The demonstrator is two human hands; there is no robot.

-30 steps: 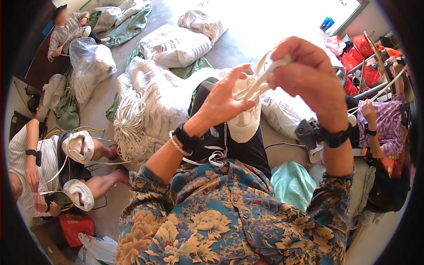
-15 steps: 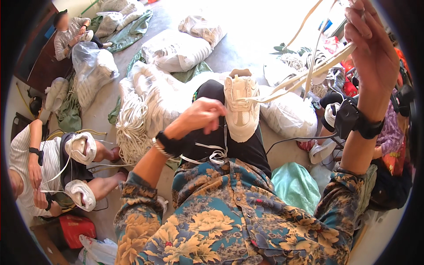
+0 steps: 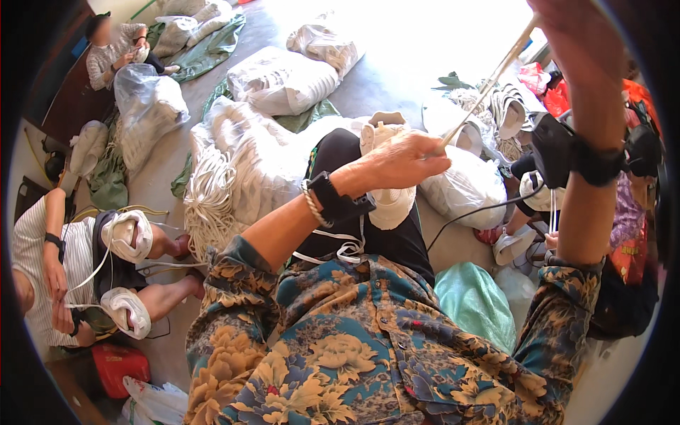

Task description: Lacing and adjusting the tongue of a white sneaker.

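A cream sneaker (image 3: 392, 211) rests on my black-trousered thigh, its toe toward me. My left hand (image 3: 397, 163) lies across the middle of the shoe and hides its eyelets. Its closed fingers pinch a cream shoelace (image 3: 489, 86), which runs taut up to the right. Raised high near the upper right edge, my right hand (image 3: 582, 53) holds the other end of that stretch of lace; it is blurred and its fingertips are partly cut off. Below my left wrist, white drawstring ends (image 3: 348, 249) hang from my waistband.
Clear bags of shoes (image 3: 283, 79) and a bundle of white laces (image 3: 211, 198) lie ahead. A striped-shirted person (image 3: 42, 262) handles laces at left; another person (image 3: 117, 49) sits far left. A green sack (image 3: 473, 301) and black cable (image 3: 467, 221) lie at right.
My left hand has moved right, over the shoe, and taken hold of the lace. My right hand has shifted slightly upward; the loose, hanging lace strands are now pulled into one straight line.
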